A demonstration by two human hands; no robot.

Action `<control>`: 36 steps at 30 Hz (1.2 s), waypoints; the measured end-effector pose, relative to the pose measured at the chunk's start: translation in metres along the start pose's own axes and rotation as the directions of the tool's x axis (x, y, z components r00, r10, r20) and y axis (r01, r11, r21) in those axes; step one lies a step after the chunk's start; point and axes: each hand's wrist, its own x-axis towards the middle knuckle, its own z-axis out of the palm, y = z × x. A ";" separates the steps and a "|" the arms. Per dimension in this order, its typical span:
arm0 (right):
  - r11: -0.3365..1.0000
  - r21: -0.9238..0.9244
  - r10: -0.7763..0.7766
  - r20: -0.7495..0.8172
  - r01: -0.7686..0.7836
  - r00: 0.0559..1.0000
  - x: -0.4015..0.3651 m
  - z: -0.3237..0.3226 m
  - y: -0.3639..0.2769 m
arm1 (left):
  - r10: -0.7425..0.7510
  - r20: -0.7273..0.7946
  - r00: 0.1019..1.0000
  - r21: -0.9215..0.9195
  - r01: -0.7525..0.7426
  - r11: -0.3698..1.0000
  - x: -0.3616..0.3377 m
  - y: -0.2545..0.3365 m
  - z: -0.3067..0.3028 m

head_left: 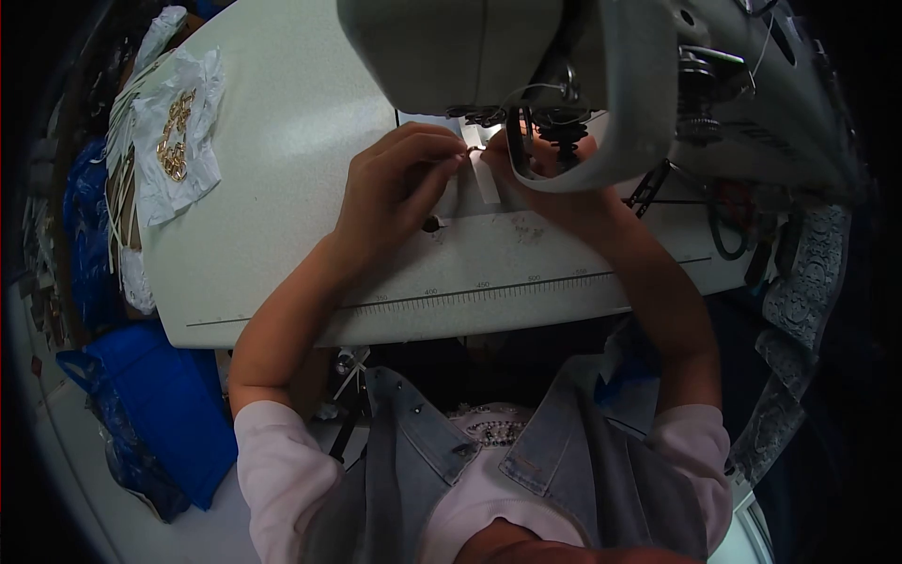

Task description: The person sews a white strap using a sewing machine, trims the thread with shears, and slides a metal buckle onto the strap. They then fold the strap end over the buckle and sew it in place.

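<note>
My left hand [399, 183] pinches a narrow white strip [485, 175] just in front of the needle area of a sewing machine [526, 56]. My right hand [540, 164] grips the same strip from the right side, and the machine's head partly hides it. Both sets of fingertips meet at the presser foot [484, 132]. The strip lies flat on the white machine table [301, 132] and runs a short way toward me.
A printed ruler scale [470, 287] runs along the table's front edge. A white bag with gold chain pieces [176, 136] lies at the far left of the table. Blue fabric [160, 395] hangs at the left, lace trim [799, 310] at the right.
</note>
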 end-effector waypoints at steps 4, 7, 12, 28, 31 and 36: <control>0.916 -0.382 -0.175 -0.113 0.120 0.978 0.006 0.010 0.019 | -0.060 -0.133 0.989 0.074 0.070 0.995 0.015 -0.016 -0.001; 0.862 -0.495 -0.193 -0.114 0.112 0.975 0.004 0.010 0.018 | -0.099 -0.109 0.989 0.152 0.115 0.982 0.025 -0.011 -0.001; 0.943 -0.331 -0.092 -0.163 0.034 0.982 0.009 -0.003 -0.014 | -0.042 -0.135 0.990 0.377 0.091 0.922 0.024 0.002 0.004; 0.741 -0.635 -0.379 -0.127 0.218 0.917 0.008 0.005 0.010 | -0.307 -0.224 0.925 -0.145 0.279 0.949 0.019 0.007 -0.009; 0.720 -0.669 -0.390 -0.166 0.187 0.906 0.009 0.004 0.008 | -0.274 -0.207 0.939 0.041 0.288 0.957 0.019 0.009 -0.004; 0.787 -0.575 -0.320 -0.067 0.225 0.945 0.011 0.009 0.009 | 0.199 -0.183 0.963 0.626 -0.042 0.779 0.019 0.016 0.001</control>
